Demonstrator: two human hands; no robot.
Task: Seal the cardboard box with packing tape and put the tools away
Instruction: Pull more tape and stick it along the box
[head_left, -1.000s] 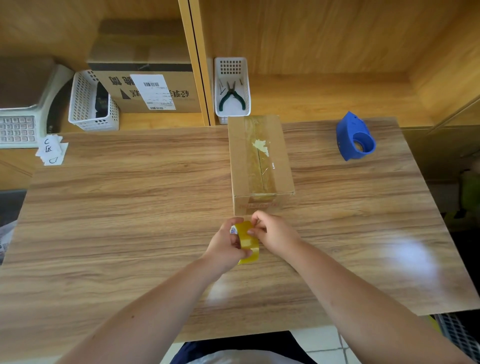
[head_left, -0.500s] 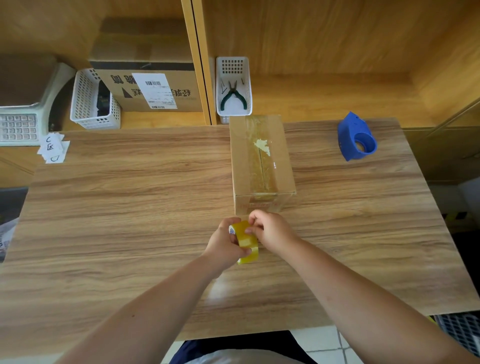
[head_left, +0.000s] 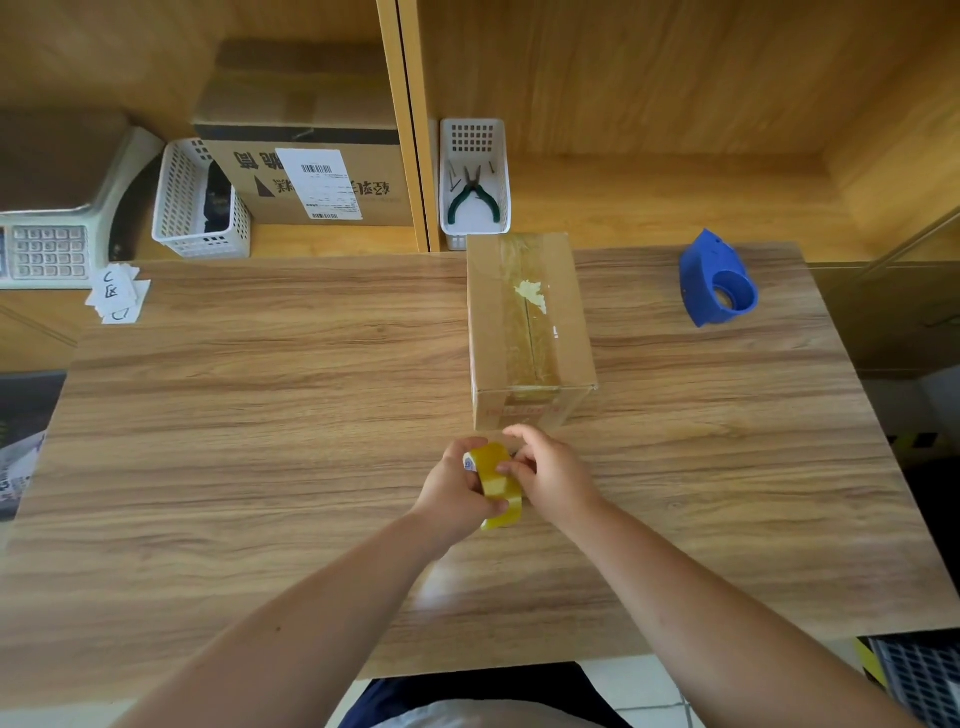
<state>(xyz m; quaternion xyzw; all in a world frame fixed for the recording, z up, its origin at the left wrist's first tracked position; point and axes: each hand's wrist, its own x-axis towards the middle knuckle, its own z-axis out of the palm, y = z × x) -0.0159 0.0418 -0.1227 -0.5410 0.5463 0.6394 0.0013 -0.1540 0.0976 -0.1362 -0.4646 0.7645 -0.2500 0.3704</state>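
A small cardboard box (head_left: 527, 322) stands on the wooden table (head_left: 260, 415), with yellowish tape along its top seam. Just in front of it I hold a roll of yellow packing tape (head_left: 497, 480) upright between both hands. My left hand (head_left: 454, 491) grips the roll from the left side. My right hand (head_left: 550, 475) pinches its right edge, fingers on the tape surface. A blue tape dispenser (head_left: 717, 280) lies at the table's far right, apart from the box.
A white basket (head_left: 475, 218) with green-handled pliers (head_left: 472, 197) sits on the shelf behind the box. Further left are another white basket (head_left: 200, 208), a labelled carton (head_left: 311, 176), a scale (head_left: 47, 249) and paper slips (head_left: 117, 296).
Both hands stay on the tape roll in front of the box; the fingers have shifted only slightly. The box and dispenser have not moved.
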